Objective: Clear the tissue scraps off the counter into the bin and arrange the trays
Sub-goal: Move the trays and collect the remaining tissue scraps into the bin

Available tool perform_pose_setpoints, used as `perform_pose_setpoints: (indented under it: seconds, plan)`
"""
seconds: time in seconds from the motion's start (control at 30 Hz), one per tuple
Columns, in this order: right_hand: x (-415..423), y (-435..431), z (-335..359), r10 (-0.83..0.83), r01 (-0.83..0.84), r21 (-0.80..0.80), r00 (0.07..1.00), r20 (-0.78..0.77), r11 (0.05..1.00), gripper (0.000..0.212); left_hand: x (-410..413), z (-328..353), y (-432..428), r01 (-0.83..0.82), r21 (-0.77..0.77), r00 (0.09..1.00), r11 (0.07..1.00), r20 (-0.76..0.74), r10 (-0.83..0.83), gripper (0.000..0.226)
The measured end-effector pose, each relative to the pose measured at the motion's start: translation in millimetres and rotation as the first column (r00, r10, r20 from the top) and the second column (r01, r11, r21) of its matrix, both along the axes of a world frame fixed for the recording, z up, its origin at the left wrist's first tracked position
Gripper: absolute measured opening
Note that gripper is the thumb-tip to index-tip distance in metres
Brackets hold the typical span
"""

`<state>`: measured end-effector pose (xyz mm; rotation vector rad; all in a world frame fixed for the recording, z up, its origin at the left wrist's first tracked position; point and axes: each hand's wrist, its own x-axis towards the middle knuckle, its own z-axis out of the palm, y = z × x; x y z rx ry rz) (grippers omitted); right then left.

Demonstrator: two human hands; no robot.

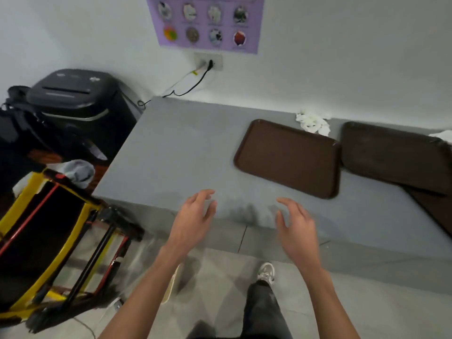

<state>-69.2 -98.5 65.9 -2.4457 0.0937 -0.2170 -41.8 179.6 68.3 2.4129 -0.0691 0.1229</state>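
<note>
A brown tray (288, 157) lies flat on the grey counter (176, 148). To its right a darker tray (393, 155) rests on another tray's corner (437, 206). White tissue scraps (313, 122) sit against the wall behind the trays, and another white scrap (444, 135) shows at the right edge. My left hand (193, 216) and my right hand (296, 223) hover over the counter's front edge, fingers relaxed and spread, holding nothing. Both are short of the brown tray.
A black bin with a slotted lid (73, 94) stands left of the counter by the wall. A yellow and black cart (49, 228) sits on the floor at the left. A cable runs from a wall socket (209, 62) past the counter's back corner.
</note>
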Motion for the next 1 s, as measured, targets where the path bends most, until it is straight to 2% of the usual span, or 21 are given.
perform_pose_setpoints:
  seconds: [0.07, 0.2, 0.47, 0.7, 0.87, 1.0]
  plan:
    - [23.7, -30.4, -3.7, -0.020, 0.020, -0.018, 1.000, 0.009, 1.000, 0.030, 34.4, -5.3, -33.7, 0.020, -0.010, 1.000, 1.000, 0.003, -0.020, 0.030]
    - [78.9, -90.9, -8.0, -0.051, 0.049, -0.028, 0.996, -0.077, 0.998, 0.032, 101.5, -19.8, -103.2, 0.067, 0.007, 0.998, 0.998, -0.012, -0.066, 0.029]
    - [207.2, -178.8, -24.6, -0.040, 0.026, -0.086, 0.986, -0.162, 0.996, 0.028, 204.4, -60.5, -203.9, 0.117, 0.109, 0.965, 0.987, -0.247, -0.087, 0.044]
    - [331.1, -199.2, -36.7, -0.001, -0.034, -0.139, 0.970, -0.241, 0.990, 0.030, 256.7, -103.3, -217.3, 0.178, 0.274, 0.910, 0.945, -0.411, -0.052, 0.069]
    - [396.1, -191.7, -61.8, 0.067, -0.135, -0.199, 0.947, -0.315, 0.971, 0.036, 257.8, -125.8, -210.0, 0.161, 0.279, 0.925, 0.947, -0.378, -0.046, 0.074]
    - [418.3, -188.2, -86.8, -0.001, -0.133, -0.276, 0.900, -0.437, 0.952, 0.052, 256.3, -134.6, -206.3, 0.146, 0.275, 0.940, 0.950, -0.338, -0.047, 0.078]
